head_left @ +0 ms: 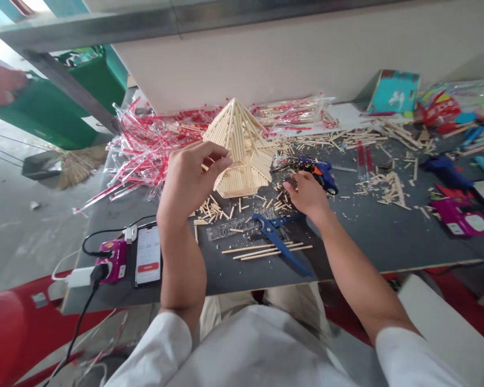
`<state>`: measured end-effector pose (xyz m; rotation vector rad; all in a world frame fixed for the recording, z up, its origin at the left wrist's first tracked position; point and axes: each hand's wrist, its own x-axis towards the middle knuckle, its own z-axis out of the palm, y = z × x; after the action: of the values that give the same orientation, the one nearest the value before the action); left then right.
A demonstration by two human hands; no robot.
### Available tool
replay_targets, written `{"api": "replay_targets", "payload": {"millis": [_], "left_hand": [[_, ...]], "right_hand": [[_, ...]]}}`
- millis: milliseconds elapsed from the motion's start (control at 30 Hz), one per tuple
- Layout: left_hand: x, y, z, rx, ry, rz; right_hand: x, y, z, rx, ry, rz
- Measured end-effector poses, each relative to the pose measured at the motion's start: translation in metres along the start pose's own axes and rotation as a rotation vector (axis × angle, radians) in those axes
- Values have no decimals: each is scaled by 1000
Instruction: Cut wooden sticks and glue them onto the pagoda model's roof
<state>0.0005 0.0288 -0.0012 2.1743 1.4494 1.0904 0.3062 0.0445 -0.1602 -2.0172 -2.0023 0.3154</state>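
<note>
A small model of pale wooden sticks (pixel 236 129) with a pointed roof stands mid-table. My left hand (pixel 197 174) is raised at the model's left front, thumb and fingertips pinched; whatever lies between them is too small to make out. To the right of the model, my right hand (pixel 308 196) reaches low over a dark heap of scraps (pixel 286 169), its fingers apart. Just beyond it lies a blue glue gun (pixel 325 174). Blue cutters (pixel 276 239) rest near the front edge, over several long thin sticks (pixel 246 249) and a clear ruler (pixel 226 230).
Red-and-clear plastic wrappers (pixel 141 150) cover the back left. A phone (pixel 148 255) and a magenta power block (pixel 115 260) lie front left. Cut sticks (pixel 393 188) are scattered to the right, near a second magenta block (pixel 462 215) and another blue glue gun (pixel 446 169).
</note>
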Motion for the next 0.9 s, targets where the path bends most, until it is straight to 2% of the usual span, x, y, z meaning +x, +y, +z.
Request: {"api": "replay_targets", "payload": {"millis": [133,300,467,600,800,833,900], "left_hand": [[-2,-7,-3,52,39,-35],[-3,-10,-1,78,49,-54],[-7,-7,-5,111,52,-60],[-9,-7,-11,131,74,-69],[-5,-11,-11,105,58,-77],[-5,-12,-11,96,62,-74],[-4,-14,-11,78,71,-65]], "right_hand": [[2,-1,11,-25,35,-3],[-2,-4,14,-43,56,-19],[-5,-7,13,46,97,-53],[-17,-13,6,187,124,-129],[-31,-25,0,354,7,-216],[-32,-27,-3,410,-45,-219],[-37,-31,-10,571,-228,-208]]}}
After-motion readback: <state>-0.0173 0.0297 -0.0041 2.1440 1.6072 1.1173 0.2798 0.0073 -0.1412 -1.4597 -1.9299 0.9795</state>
